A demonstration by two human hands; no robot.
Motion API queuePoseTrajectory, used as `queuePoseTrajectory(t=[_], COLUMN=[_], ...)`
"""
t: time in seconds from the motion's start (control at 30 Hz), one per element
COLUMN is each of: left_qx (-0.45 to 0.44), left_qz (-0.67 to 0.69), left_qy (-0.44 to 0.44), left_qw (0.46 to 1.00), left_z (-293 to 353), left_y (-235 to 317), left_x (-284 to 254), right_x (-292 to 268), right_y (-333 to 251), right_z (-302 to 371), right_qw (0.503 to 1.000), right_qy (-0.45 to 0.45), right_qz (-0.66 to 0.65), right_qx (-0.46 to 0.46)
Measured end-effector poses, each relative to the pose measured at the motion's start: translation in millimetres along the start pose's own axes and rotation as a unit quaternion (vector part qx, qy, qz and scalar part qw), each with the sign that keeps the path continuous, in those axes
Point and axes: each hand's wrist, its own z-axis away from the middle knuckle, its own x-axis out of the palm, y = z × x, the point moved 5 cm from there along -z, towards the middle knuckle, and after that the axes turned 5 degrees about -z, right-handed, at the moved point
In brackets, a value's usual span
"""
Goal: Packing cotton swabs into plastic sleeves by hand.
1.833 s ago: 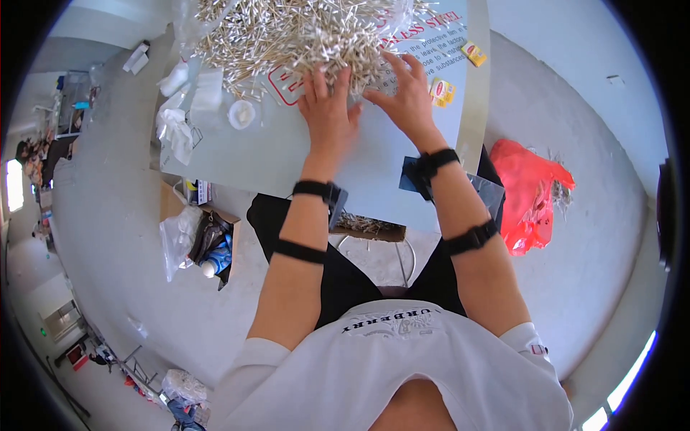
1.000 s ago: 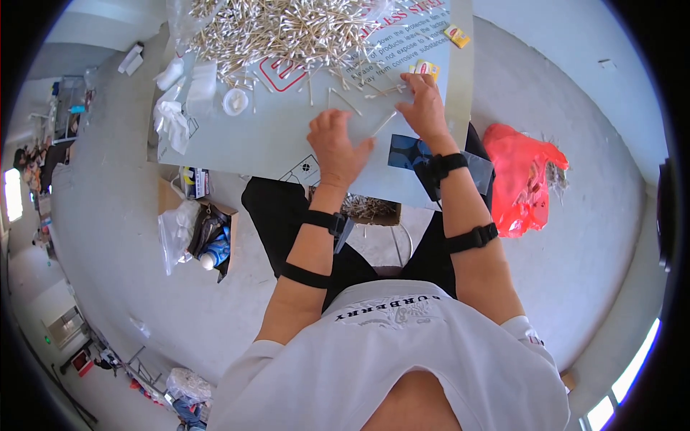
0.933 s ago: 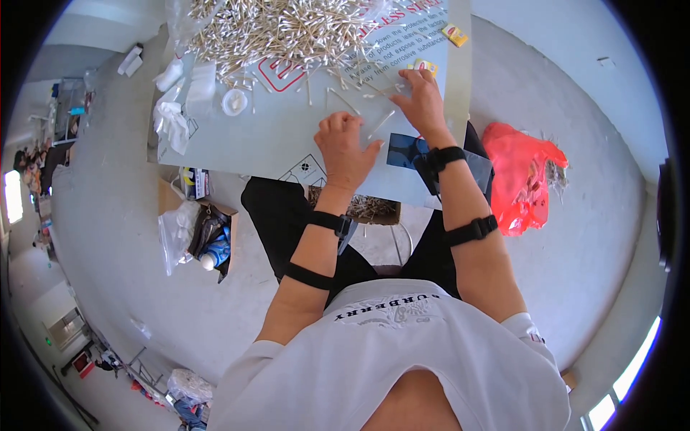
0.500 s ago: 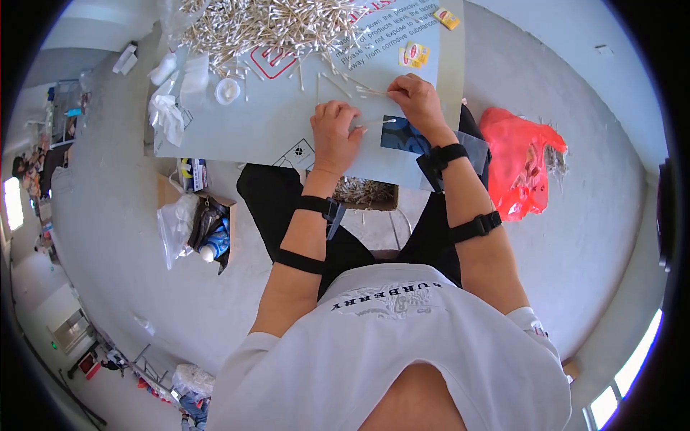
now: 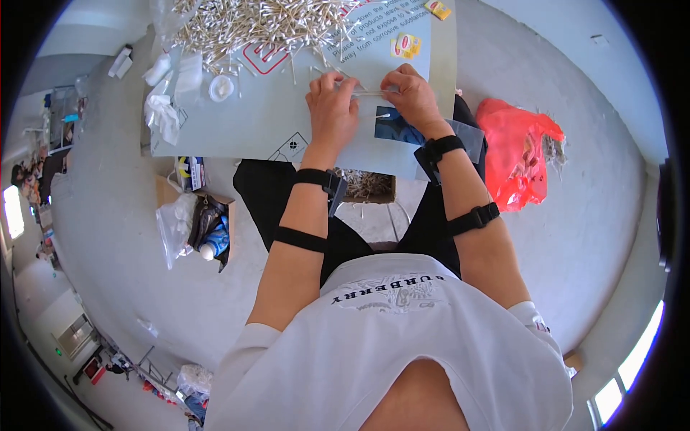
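My right hand pinches a few cotton swabs by one end, low over the grey-blue board. At their other end my left hand has its thumb and fingertips closed in; the exact grip is partly hidden. Beyond my hands lies a large heap of cotton swabs, with several loose ones at its near edge. Beside my right wrist rests a dark blue picture card, and a white swab tip shows on it.
Small yellow packets lie at the board's far right. A round white tub and crumpled white plastic sit on the left. Under the board stands a box of swabs. A red plastic bag and an open carton flank my legs.
My left hand has moved away from my body, up to the swabs in my right hand. My right hand keeps its pinch and has shifted slightly. The view has shifted a little.
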Motion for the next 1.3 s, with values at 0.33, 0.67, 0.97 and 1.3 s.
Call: queuePoseTrajectory(t=[0.33, 0.67, 0.97, 1.3], left_qx=[-0.013, -0.081, -0.072, 0.005], left_qz=[0.036, 0.031, 0.027, 0.054], left_qy=[0.004, 0.1, 0.08, 0.017], left_qw=[0.999, 0.991, 0.994, 0.998], left_z=[13, 11, 8, 24], left_y=[-4, -39, -46, 6], left_x=[4, -12, -18, -4], right_x=[-2, 13, 3, -11], right_y=[9, -11, 5, 10], right_z=[13, -5, -27, 1], right_qw=[0.999, 0.999, 0.997, 1.0], right_qy=[-0.002, 0.032, 0.011, -0.007], right_qz=[-0.038, -0.018, 0.061, 0.024], right_qx=[-0.008, 0.01, -0.037, -0.004])
